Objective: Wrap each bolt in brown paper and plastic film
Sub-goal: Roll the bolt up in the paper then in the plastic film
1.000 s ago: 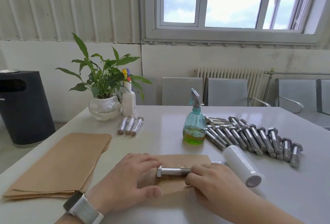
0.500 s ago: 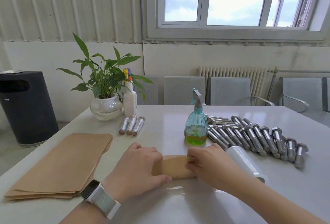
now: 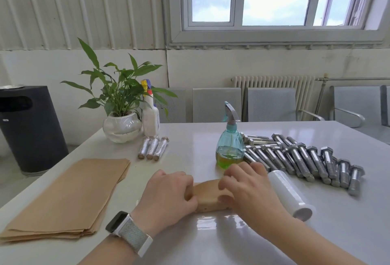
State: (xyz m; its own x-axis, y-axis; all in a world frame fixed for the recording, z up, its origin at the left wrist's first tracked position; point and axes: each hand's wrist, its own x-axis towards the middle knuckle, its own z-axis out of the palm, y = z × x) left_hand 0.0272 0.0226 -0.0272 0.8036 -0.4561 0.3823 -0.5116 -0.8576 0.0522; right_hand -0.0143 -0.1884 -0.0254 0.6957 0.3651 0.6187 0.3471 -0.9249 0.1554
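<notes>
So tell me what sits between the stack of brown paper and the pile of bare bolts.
In the head view, between the paper stack and the bare bolts lie both hands, left and right, gripping the paper-rolled bolt, with the film roll beside the bolts.

Left hand (image 3: 168,197): knuckles up, fingers curled round the left end of the roll (image 3: 207,198), thumb tucked beneath; forearm enters from the lower left with a watch (image 3: 128,232) at the wrist. Right hand (image 3: 247,190): fingers bent, spread over the roll's right end, thumb against its near side; bare forearm enters from the lower right.
</notes>
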